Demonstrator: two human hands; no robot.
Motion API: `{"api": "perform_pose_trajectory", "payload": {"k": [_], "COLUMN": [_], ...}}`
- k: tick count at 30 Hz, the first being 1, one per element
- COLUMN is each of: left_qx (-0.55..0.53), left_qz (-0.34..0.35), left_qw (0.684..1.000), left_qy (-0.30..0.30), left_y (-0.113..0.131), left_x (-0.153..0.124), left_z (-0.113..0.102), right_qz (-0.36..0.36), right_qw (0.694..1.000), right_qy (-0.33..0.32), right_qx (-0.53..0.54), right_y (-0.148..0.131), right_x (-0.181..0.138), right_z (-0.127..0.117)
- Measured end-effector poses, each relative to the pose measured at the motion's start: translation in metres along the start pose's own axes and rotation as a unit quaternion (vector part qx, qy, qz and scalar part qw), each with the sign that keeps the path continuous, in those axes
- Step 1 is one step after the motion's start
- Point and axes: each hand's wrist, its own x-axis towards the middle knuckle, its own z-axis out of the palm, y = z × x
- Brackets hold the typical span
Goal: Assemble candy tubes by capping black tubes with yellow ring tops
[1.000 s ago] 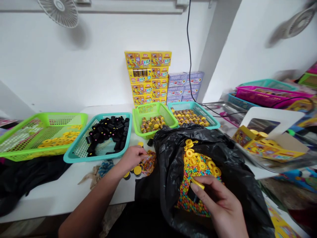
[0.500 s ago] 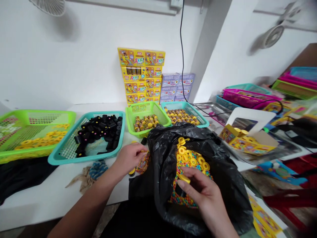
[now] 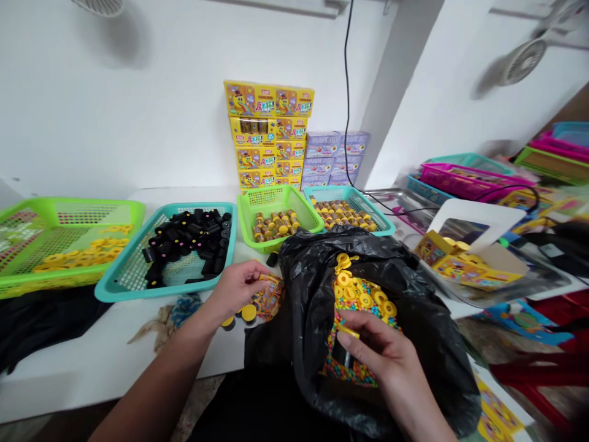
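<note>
My right hand is inside a black plastic bag, closed on a small dark, see-through cup with a yellow rim. Below and around it lie many tiny coloured balls and a heap of yellow ring-shaped lids. My left hand has its fingertips pinched together at the edge of a pile of small printed wrappers; whatever is between them is hidden. Close under that hand stand yellow-topped dark caps.
Behind are a teal basket of black cylinders, a green basket and another teal basket of filled little jars. Left is a green basket with yellow rings. Yellow boxes are stacked against the wall; an opened box sits right.
The view has shifted slightly. My left hand has moved a little up and back, uncovering the yellow-topped caps. My right hand still holds the yellow-rimmed cup, with more of its see-through body showing.
</note>
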Motion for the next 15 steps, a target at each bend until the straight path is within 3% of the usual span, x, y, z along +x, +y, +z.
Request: {"api": "perform_pose_trajectory", "payload": {"k": [3,9,15], "left_qx": [-0.072,-0.117,-0.122], "left_qz": [0.018,0.044,0.055], "left_qw": [0.997,0.991,0.985], "left_qy": [-0.005,-0.041,-0.113], "left_y": [0.015,0.055,0.069], "left_x": [-0.007,-0.025,-0.031], "left_z": [0.01,0.045,0.062], "right_qz": [0.016,0.024,0.038], "right_qw": [0.999,0.997,0.992], "right_qy": [-0.014,-0.04,-0.044], "right_qx": [0.026,0.062,0.116], "right_y": [-0.006,-0.015,-0.017], "right_x": [0.0,0.002,0.0], "right_z": [0.009,0.028,0.021]}}
